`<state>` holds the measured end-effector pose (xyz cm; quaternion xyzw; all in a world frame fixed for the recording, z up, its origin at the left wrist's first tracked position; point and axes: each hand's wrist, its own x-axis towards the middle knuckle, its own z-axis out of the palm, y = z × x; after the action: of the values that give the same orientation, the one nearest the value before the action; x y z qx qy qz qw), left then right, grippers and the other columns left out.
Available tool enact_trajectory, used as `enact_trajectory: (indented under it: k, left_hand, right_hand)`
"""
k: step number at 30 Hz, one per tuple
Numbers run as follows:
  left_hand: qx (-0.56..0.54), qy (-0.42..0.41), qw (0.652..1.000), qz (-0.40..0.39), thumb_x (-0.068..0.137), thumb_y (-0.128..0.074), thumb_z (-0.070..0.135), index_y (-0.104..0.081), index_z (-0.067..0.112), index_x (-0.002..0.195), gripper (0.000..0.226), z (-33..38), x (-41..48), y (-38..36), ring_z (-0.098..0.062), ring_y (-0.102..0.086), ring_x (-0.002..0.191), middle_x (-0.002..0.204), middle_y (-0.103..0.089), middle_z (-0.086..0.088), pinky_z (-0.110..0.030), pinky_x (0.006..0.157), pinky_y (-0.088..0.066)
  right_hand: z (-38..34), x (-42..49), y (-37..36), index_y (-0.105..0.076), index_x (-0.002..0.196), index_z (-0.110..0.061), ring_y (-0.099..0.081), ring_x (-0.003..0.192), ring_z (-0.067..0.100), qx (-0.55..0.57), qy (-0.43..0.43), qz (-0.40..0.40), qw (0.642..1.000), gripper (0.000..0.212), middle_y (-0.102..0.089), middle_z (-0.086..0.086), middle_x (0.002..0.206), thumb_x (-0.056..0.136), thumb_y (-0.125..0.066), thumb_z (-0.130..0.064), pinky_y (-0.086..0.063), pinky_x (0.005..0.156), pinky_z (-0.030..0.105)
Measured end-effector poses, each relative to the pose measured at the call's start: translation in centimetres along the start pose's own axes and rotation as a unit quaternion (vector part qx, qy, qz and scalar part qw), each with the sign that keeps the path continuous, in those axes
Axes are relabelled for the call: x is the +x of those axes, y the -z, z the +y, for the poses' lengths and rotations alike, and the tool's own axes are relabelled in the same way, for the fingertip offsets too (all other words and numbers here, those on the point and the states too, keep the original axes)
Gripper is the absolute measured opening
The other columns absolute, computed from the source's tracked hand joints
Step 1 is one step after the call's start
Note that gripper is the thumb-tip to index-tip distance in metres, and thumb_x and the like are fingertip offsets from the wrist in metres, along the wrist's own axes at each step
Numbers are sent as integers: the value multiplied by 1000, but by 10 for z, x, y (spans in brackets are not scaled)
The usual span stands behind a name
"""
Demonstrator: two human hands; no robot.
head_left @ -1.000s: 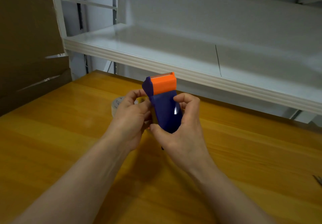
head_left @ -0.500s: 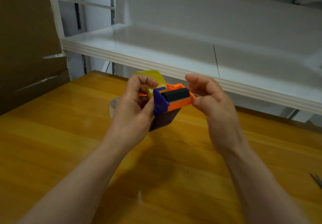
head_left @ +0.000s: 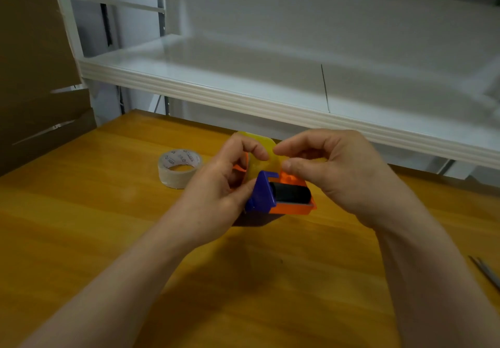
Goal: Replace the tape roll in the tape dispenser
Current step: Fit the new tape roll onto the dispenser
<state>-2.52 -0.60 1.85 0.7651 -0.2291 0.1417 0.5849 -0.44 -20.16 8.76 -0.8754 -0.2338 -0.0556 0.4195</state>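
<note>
The tape dispenser [head_left: 273, 198] is purple and orange with a black roller and a yellow part at its top. I hold it just above the wooden table [head_left: 81, 239]. My left hand [head_left: 224, 185] grips its left side, fingers curled over the top. At the dispenser's upper right, my right hand [head_left: 332, 171] has thumb and forefinger pinched at the yellow part. A roll of clear tape [head_left: 179, 168] lies flat on the table to the left, apart from both hands.
A white metal shelf [head_left: 243, 104] overhangs the table's far edge. Brown cardboard [head_left: 32, 76] stands at the left. A thin metal tool [head_left: 487, 274] pokes in at the right edge of the table.
The dispenser has gone from upright, held by both hands, to tipped with its roller facing me. My right hand let go of the body and now pinches at the yellow top.
</note>
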Motion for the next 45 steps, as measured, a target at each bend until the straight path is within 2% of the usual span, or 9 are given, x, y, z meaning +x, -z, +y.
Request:
enact_trajectory:
  k: [3,9,14,22,26,33,39,43,45]
  left_hand:
    - [10,2,1000,-22,94,-60,0,-52,34,113,39,-1,-1,-3,-40,-69,86,105,-51,-13,-62,63,-58]
    - [-10,33,999,-31,94,-63,0,-51,33,115,41,-3,-1,-10,-43,-66,83,92,-52,1,-66,63,-54]
    - [-57,60,996,-39,93,-61,-7,-50,36,110,48,-3,-1,-11,-20,-73,87,84,-59,24,-47,72,-63]
    - [-49,50,997,-41,92,-61,-6,-49,32,112,45,-1,-2,-11,-19,-73,87,87,-61,23,-46,71,-64]
    - [-49,54,997,-36,91,-64,-3,-46,35,114,48,0,-2,-11,-17,-73,85,86,-62,23,-44,71,-63]
    - [-39,60,997,-33,91,-66,-1,-44,37,116,50,-2,-2,-11,-21,-73,89,94,-66,13,-47,75,-63]
    - [32,37,998,-47,93,-65,7,-41,37,120,47,-4,-3,-13,-17,-73,90,97,-63,12,-40,71,-63]
    - [31,39,998,-37,95,-63,11,-45,39,116,39,-4,-3,-13,-16,-69,77,89,-61,12,-36,62,-58]
    - [35,48,998,-29,96,-62,13,-46,40,114,36,-3,-3,-13,-22,-68,75,88,-61,11,-43,59,-59]
  right_hand:
    - [-3,-3,2,-74,98,-35,-69,85,2,-62,-17,-27,998,15,-70,-14,90,88,-76,-24,-57,77,23]
    - [-9,-2,1,-60,92,-41,-58,92,2,-204,21,-56,977,26,-60,-17,98,81,-81,-29,-56,85,33]
    - [-7,-2,3,-63,82,-38,-55,88,0,-229,64,-45,970,16,-57,-19,93,84,-78,-31,-54,83,33]
    - [-3,-4,5,-56,85,-36,-55,87,2,-225,86,-68,968,13,-57,-17,90,92,-67,-35,-54,79,32]
    - [-4,-3,4,-54,94,-42,-59,90,1,-204,84,-66,973,21,-60,-19,92,89,-73,-33,-56,81,31]
    - [-6,-4,2,-70,87,-33,-58,87,4,-242,119,-51,962,6,-60,-18,89,87,-75,-30,-55,80,36]
    - [-6,-5,1,-60,88,-34,-56,85,2,-266,111,-93,953,10,-55,-18,89,92,-67,-29,-52,75,27]
    - [-11,-7,1,-54,86,-34,-53,80,4,-285,106,-106,947,14,-54,-16,87,94,-61,-24,-45,68,22]
    - [-13,-8,-1,-51,85,-32,-52,78,6,-294,100,-110,944,17,-54,-13,84,95,-59,-22,-42,65,23]
